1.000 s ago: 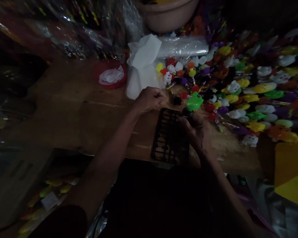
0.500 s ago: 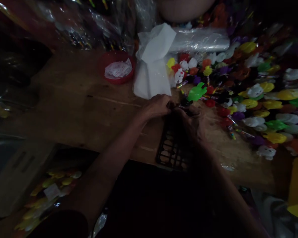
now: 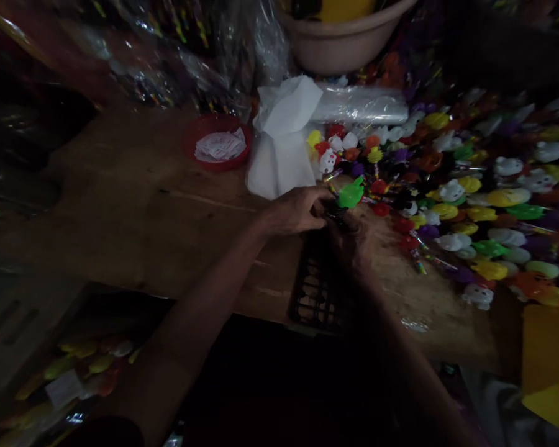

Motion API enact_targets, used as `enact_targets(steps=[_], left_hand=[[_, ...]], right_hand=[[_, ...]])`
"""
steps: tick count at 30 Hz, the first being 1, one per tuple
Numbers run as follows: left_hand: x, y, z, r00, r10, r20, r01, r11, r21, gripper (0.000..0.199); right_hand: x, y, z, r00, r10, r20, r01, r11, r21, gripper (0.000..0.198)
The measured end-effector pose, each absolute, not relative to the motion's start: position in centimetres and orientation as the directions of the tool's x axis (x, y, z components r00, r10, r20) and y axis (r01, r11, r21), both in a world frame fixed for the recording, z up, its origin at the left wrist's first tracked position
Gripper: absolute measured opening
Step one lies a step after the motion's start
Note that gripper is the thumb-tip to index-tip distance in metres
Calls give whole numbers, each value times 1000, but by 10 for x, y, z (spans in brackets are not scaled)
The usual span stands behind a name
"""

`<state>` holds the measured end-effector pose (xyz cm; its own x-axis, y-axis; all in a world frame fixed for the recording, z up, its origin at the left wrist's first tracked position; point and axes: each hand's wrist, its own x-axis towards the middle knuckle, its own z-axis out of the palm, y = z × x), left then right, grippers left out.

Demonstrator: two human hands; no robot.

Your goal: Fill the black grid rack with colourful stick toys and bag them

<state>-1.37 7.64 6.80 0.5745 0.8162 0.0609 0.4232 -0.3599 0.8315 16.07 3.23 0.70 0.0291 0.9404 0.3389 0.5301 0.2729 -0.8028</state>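
The bright green, rounded plastic figure (image 3: 351,193) juts from the right hand (image 3: 354,243), whose grip clasps it; whether the left hand (image 3: 294,211) grasps anything, I cannot tell.

A second ago our left hand (image 3: 292,211) was apart from our right hand (image 3: 354,243); now we have it just beside. Its thumb and forefinger, bunched half a second ago, are now spread near the green toy (image 3: 351,194), which has turned more upward.

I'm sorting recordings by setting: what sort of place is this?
Probably a small toy workshop or packing spot: a wooden table, many colourful plastic toys and a red bowl of paper slips.
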Motion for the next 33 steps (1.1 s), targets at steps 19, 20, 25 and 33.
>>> enact_targets(steps=[19, 20, 25, 33], left_hand=[[-14, 83, 62, 435, 888, -149, 729, -250, 637, 46], [-14, 83, 62, 433, 889, -147, 720, -243, 649, 46], [-16, 83, 58, 423, 899, -113, 667, -225, 711, 45], [-19, 75, 70, 567, 820, 82, 432, -381, 817, 44]], right_hand=[[155, 27, 13, 146, 976, 161, 273, 117, -955, 18], [155, 28, 12, 136, 978, 159, 258, 120, -959, 18], [153, 29, 11, 70, 978, 195, 330, 162, -930, 19], [150, 30, 15, -23, 941, 339, 663, 268, -699, 36]])
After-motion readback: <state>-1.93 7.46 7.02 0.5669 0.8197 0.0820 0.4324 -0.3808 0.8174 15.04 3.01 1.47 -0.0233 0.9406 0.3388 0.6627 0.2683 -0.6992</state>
